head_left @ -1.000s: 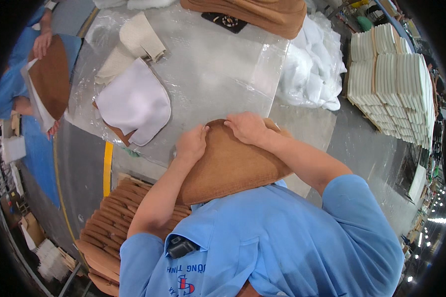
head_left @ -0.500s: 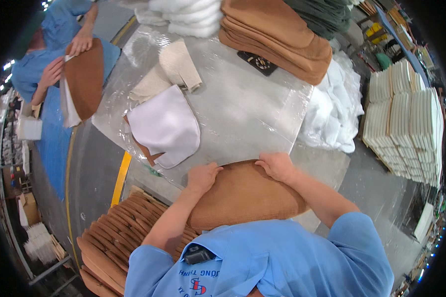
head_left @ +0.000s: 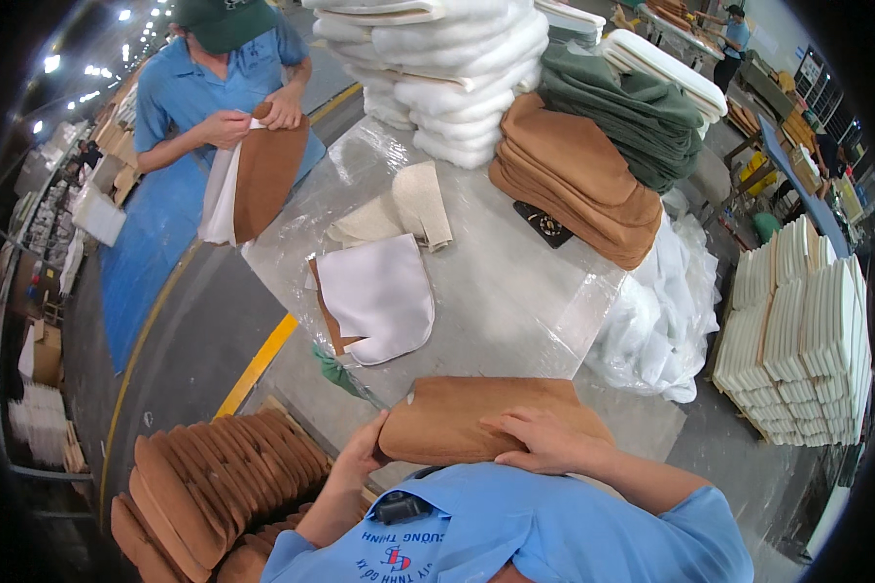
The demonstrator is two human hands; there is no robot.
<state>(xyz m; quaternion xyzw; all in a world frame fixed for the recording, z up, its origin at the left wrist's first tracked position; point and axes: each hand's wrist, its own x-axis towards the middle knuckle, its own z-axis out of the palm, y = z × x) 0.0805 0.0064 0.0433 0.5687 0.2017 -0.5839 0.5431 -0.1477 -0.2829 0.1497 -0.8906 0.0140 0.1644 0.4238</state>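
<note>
Head view, left hand: the left hand (head_left: 363, 445) grips the left edge of the brown piece (head_left: 462, 406), fingers against its side.
Head view, right hand: the right hand (head_left: 540, 439) lies on the upper face of the brown piece, fingers extended and slightly parted, not closed.
Brown piece: held in front of the blue shirt (head_left: 593, 525), at the near edge of the counter (head_left: 515, 291); long side crosswise.
Counter covering: clear plastic sheet, creased and reflective.
White cloth piece: the white cloth piece (head_left: 379, 296) lies near the counter's left side, brown material showing beneath its left edge.
Beige cloth: the beige cloth (head_left: 423, 204) is folded, just beyond the white cloth piece.
Far stacks: white padding (head_left: 433, 78) at left, brown covers (head_left: 574, 175) and green covers (head_left: 622, 112) to its right.
Dark item: the flat dark item (head_left: 542, 223) lies beside the brown covers.
Lower left: brown cushions (head_left: 224, 476) stand in a close row.
Co-worker: the co-worker's hands (head_left: 284, 109) hold a brown-and-white piece (head_left: 274, 175).
</note>
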